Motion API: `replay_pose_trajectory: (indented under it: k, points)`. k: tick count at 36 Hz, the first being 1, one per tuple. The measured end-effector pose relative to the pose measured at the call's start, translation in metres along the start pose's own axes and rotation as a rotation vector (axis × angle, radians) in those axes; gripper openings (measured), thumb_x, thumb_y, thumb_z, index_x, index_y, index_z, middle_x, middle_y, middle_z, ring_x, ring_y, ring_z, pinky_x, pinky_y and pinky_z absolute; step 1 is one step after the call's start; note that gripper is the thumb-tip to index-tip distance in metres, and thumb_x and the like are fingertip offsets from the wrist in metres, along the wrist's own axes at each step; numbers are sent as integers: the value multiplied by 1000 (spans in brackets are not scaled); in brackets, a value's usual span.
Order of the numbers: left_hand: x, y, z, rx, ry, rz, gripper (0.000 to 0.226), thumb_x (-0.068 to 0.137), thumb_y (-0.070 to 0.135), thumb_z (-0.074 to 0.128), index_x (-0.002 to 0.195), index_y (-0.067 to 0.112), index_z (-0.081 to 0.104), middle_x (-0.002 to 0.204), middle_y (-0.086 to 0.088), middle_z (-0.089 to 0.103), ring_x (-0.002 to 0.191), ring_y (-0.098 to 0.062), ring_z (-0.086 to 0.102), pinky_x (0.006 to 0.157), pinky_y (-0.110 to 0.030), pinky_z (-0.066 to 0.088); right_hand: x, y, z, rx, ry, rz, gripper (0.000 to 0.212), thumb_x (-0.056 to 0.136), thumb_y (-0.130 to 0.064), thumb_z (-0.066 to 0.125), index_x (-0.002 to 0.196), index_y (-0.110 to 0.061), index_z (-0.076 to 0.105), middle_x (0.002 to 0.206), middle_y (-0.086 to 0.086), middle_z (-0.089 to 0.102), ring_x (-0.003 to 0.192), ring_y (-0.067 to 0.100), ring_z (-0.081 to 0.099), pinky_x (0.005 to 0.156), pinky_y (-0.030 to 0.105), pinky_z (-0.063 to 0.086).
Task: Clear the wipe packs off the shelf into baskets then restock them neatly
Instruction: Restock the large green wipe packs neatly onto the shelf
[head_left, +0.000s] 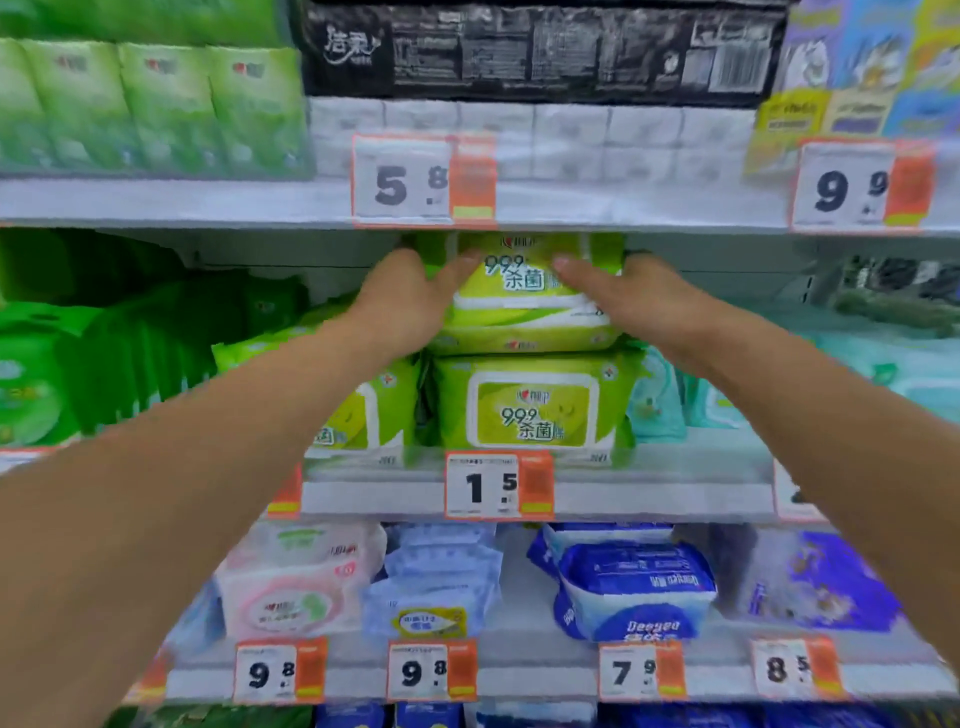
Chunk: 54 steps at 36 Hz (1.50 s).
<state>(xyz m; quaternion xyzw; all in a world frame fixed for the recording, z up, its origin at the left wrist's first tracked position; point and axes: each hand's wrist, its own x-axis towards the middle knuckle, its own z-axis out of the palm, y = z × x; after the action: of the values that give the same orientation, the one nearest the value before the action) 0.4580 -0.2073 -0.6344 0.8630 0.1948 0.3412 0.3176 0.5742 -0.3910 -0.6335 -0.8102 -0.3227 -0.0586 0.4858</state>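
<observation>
A lime-green wipe pack (524, 296) lies on top of a stack in the middle shelf bay. My left hand (410, 296) grips its left end and my right hand (631, 296) grips its right end, thumbs on its front face. Beneath it another lime-green wipe pack (530, 405) stands facing forward on the shelf (649, 493). A third lime-green pack (363, 410) leans to its left, partly hidden by my left forearm.
Dark green packs (130, 343) fill the left of the same shelf and teal packs (660, 400) sit to the right. Price tags (498, 486) hang on the shelf edges. The shelf above holds tissue bundles (530, 140); the shelf below holds pink, pale-blue and blue packs (634, 587).
</observation>
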Motion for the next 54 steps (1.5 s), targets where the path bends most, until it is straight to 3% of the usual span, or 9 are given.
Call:
replay_pose_trajectory:
  k: [3,7,17,34,39,43,47,51,54]
  points:
    - [19,-7,7,26,-172,14,51,86,56,65,111,11,61,99,-2,60,91,-19,55,73,-18,42,23,13,7,93,-66,-39,48,90,-55,64,125,-23,62,120,-8,64,116,14,60,96,25,43]
    - [48,-26,25,113,-257,86,98,84,43,73,156,17,11,148,5,40,132,-14,41,91,-10,27,55,36,14,77,-153,-68,48,84,-51,74,123,-26,60,123,-16,65,113,7,62,107,32,45]
    - [132,-55,73,221,-165,30,97,86,45,71,153,10,10,151,-12,41,134,-32,45,101,-31,38,133,65,42,-195,-154,-192,66,87,-24,77,145,-19,46,145,4,55,133,21,51,115,39,37]
    - [173,-79,87,308,-302,-31,88,93,57,54,158,18,9,161,-7,28,143,-30,35,118,-39,28,160,59,58,-536,-157,34,65,99,-39,60,147,-2,35,147,18,48,131,35,49,102,34,42]
    - [127,-66,51,477,-322,13,67,101,52,40,154,14,27,160,-9,31,143,-27,35,110,-28,29,114,38,37,-671,-271,9,51,99,-56,48,123,-13,62,122,9,67,105,28,64,94,37,51]
    - [61,-61,17,492,-303,118,59,102,52,37,151,19,37,158,-7,36,143,-26,36,112,-29,29,52,25,24,-724,-298,-71,63,102,-54,40,154,-20,33,155,6,42,137,27,45,114,38,37]
    - [-12,-75,-19,345,-100,333,56,100,47,46,143,12,50,149,-7,49,137,-23,45,110,-27,32,-18,15,36,-675,-56,-238,50,103,-40,45,141,-8,49,143,16,48,133,36,45,110,42,37]
    - [-106,-116,-43,122,96,456,47,94,37,53,131,9,61,132,-6,62,113,-16,59,97,-13,41,-117,-5,97,-351,304,-510,38,98,-33,50,123,-8,64,126,12,62,118,28,56,100,35,41]
    - [-192,-188,-36,50,84,207,37,95,29,59,128,12,62,126,0,62,109,-11,57,88,-4,37,-187,6,186,-56,137,-442,25,96,-28,53,105,-10,68,102,5,69,96,22,62,87,30,47]
